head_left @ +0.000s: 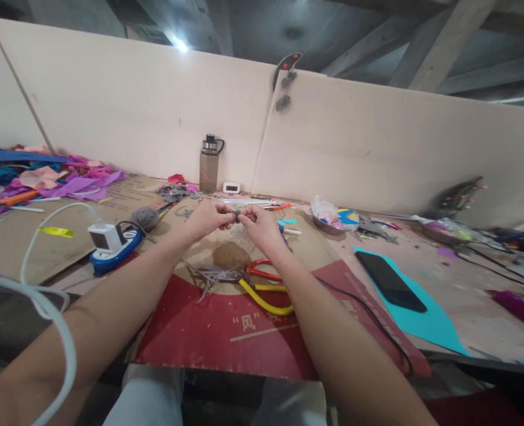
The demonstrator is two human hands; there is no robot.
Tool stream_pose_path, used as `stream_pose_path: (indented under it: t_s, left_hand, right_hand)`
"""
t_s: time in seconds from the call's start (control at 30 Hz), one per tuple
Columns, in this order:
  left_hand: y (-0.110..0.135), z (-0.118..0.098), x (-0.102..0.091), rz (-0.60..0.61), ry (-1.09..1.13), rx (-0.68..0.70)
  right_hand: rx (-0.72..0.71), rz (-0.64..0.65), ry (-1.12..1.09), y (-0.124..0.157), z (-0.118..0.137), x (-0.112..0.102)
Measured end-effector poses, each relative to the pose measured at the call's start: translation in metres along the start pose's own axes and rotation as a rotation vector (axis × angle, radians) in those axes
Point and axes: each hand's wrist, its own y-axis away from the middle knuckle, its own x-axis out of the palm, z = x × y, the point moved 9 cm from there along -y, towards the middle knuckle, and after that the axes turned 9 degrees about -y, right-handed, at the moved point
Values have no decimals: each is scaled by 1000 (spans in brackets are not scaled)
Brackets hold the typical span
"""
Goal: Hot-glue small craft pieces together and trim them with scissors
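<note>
My left hand [209,218] and my right hand [259,226] meet above the middle of the workbench. Both pinch a small dark grey piece [236,214] between their fingertips. What the piece is I cannot make out. Just below my hands lie yellow-handled pliers [262,299] and red-handled scissors [262,270] on a red and tan cardboard sheet [226,331]. A tangle of thin grey wire [211,278] lies beside the tools.
A grey water bottle [209,164] stands by the back panel. A black phone [390,281] rests on a teal sheet [430,322] to the right. At left sit a white and blue device [111,242], a white cable [44,296], grey yarn [145,218] and coloured felt scraps [44,177].
</note>
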Motion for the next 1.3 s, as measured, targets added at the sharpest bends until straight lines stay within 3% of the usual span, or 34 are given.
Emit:
stream_pose_path:
  t_s: [0.3, 0.53, 0.63, 0.77, 0.83, 0.9, 0.97, 1.03, 1.1, 1.13, 1.17, 1.23, 1.3]
  left_hand:
    - [-10, 31, -24, -232, 120, -88]
    - [-13, 72, -53, -492, 520, -236]
    - [-12, 93, -60, -576, 756, -335]
    - [-10, 110, -68, -639, 925, -421]
    - [-11, 113, -70, -634, 983, -448]
    - [-12, 111, -67, -599, 1034, -455]
    - [-15, 104, -62, -544, 1092, -436]
    - [-17, 96, -57, -491, 1140, -406]
    - [-19, 90, -52, -438, 1161, -373]
    - [-20, 87, -51, -419, 1160, -356]
    - [-21, 85, -50, -400, 1158, -337]
    - [-21, 83, -50, -392, 1148, -307]
    - [-21, 82, -50, -398, 1131, -288]
  right_hand:
    - [-123, 66, 22, 16, 25, 18]
    - [-357, 202, 31, 40, 76, 34]
    - [-476, 320, -29, 57, 98, 44]
    - [-625, 580, -95, 90, 125, 65]
    - [-660, 722, -80, 104, 132, 73]
    - [-658, 784, -50, 104, 131, 73]
    - [-582, 695, 6, 84, 118, 60]
    - [-389, 425, 126, 46, 86, 27]
    - [-168, 104, 367, 15, 44, -19]
    - [-57, 7, 495, 6, 23, -38]
    - [60, -48, 623, 1, 2, -53]
    - [302, 44, 832, -1, -42, -63]
    - [343, 82, 865, 0, -61, -63]
